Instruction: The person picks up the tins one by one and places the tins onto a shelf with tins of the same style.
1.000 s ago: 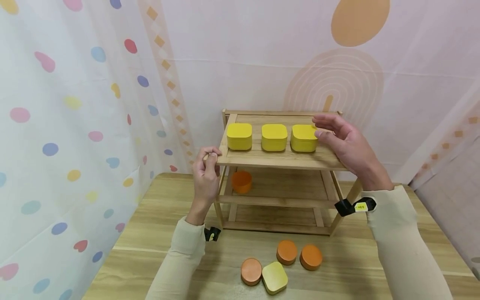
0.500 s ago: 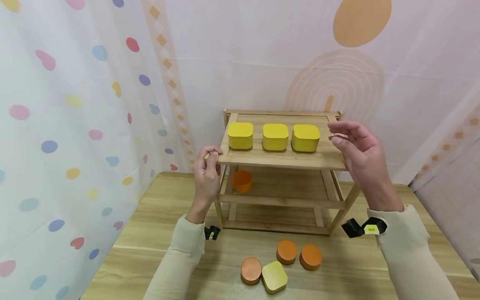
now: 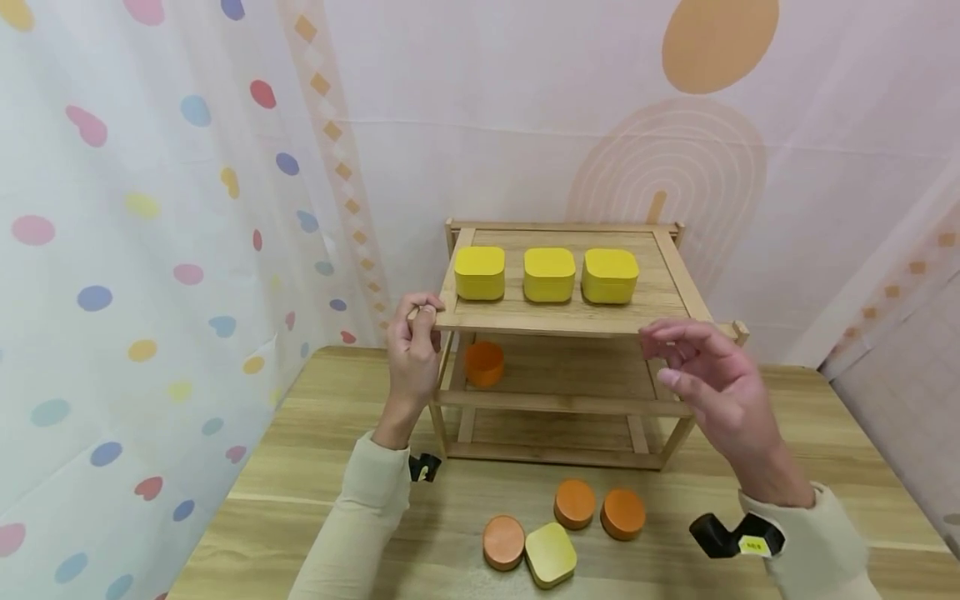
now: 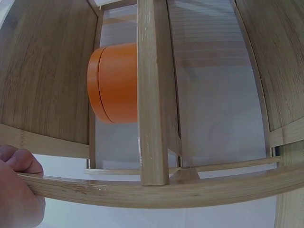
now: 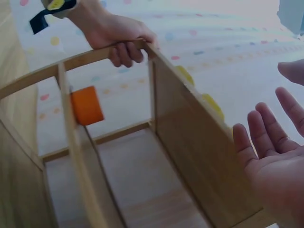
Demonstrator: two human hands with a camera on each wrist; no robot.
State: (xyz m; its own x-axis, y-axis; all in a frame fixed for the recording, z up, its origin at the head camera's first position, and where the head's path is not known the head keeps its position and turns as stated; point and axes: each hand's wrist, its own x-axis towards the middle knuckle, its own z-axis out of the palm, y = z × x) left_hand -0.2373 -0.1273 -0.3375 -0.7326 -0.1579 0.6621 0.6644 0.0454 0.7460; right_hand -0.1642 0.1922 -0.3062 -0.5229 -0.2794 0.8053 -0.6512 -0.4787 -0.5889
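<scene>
Three orange tins (image 3: 575,502) and one yellow box (image 3: 551,553) lie on the table (image 3: 285,500); the right hand (image 3: 722,385), fingers parted, hangs near the wooden rack (image 3: 562,405); the left hand (image 3: 412,354) grips its corner, fingers curled, tightness unclear; one lidded tin (image 3: 484,365) sits mid-shelf, three yellow boxes (image 3: 550,277) on top.

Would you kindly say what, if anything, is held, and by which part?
The left hand grips the wooden rack by its top front-left corner; the right hand holds nothing.
</scene>
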